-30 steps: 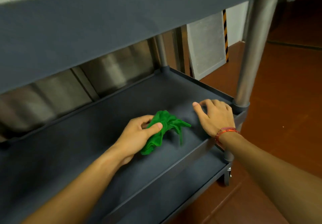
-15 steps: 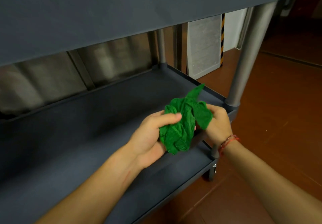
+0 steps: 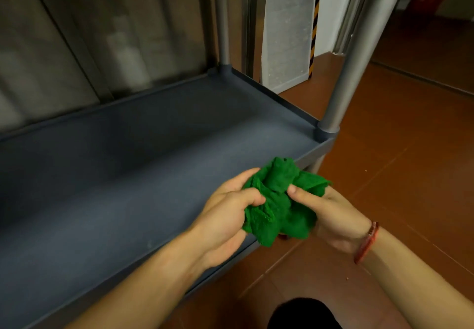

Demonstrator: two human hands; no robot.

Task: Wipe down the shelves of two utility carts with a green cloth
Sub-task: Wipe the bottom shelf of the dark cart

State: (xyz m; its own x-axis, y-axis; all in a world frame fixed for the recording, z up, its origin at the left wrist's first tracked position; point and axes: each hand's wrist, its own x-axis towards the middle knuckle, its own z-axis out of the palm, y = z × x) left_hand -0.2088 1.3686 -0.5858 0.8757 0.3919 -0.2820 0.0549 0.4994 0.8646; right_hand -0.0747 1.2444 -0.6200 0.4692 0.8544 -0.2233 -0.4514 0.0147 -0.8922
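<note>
- Head view: a crumpled green cloth (image 3: 279, 200) is held bunched between both hands, in the air just off the front edge of a grey cart shelf (image 3: 133, 164), close to that shelf's front right corner.
- The left hand (image 3: 225, 216) is seen closed on the left side of the cloth, its thumb pressed across the fabric and its fingers curled beneath it.
- The right hand (image 3: 331, 216) is seen closed on the right side of the cloth, its thumb laid over the top of the bundle; the remaining fingers are hidden behind the fabric.
- The cloth is pictured between the two hands and touching both, with folds rising above the thumbs and a loose part hanging below the palms.
- A red bracelet (image 3: 366, 241) is worn on the right wrist.
- The shelf is shown bare, bordered by a low raised rim along its edges.
- A metal post (image 3: 359, 54) is set upright in the shelf's front right corner, and a second post (image 3: 222, 21) stands at the back right corner.
- A reddish-brown tiled floor (image 3: 400, 154) is seen to the right of the cart and under the hands.
- A pale panel (image 3: 287, 34), edged with a yellow-and-black striped strip, is stood against the wall beyond the back right corner.
</note>
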